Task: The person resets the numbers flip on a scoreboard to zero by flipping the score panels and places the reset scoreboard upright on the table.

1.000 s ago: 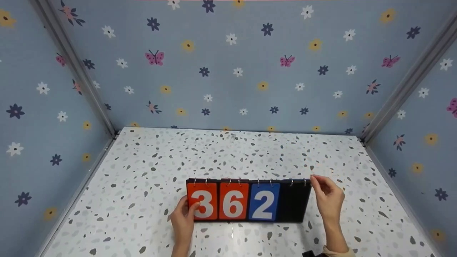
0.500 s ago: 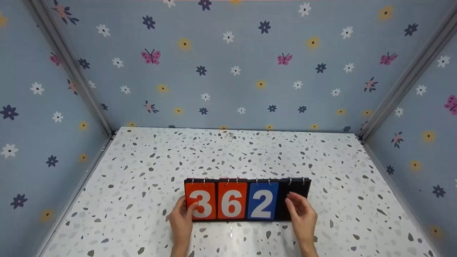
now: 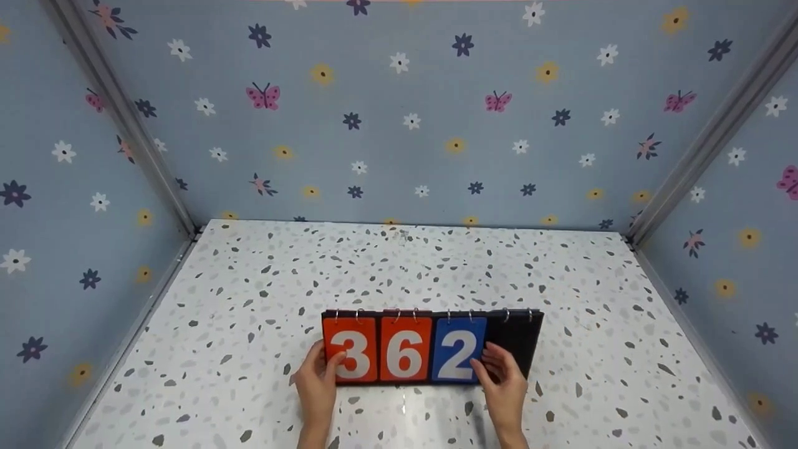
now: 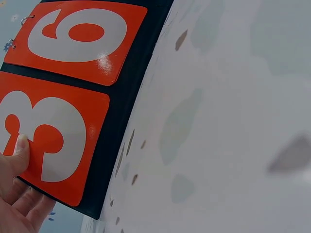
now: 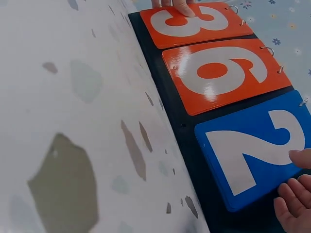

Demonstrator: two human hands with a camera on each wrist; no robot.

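A black flip scoreboard [image 3: 514, 340] leans upright on the table, its number cards hung from metal rings. It shows a red 3 card [image 3: 352, 324], a red 6 card [image 3: 405, 327] and a blue 2 card [image 3: 460, 327]; the slot at the far right is bare black. My left hand [image 3: 316, 377] grips the board's left edge, thumb on the front of the 3 and fingers behind. My right hand [image 3: 504, 380] is at the blue card's right edge. In the right wrist view its thumb [image 5: 300, 158] lies over the 2, and loosely bent fingers [image 5: 291, 199] are beside the card's edge.
The white speckled table [image 3: 268, 280] stretches out behind and on both sides of the board. Blue flower-patterned panels [image 3: 411, 143] enclose the back and both sides, with grey metal posts [image 3: 134, 137] at the corners.
My right hand has moved left and down from the board's top right corner, across the bare black slot, to the blue card's edge. My left hand keeps its hold.
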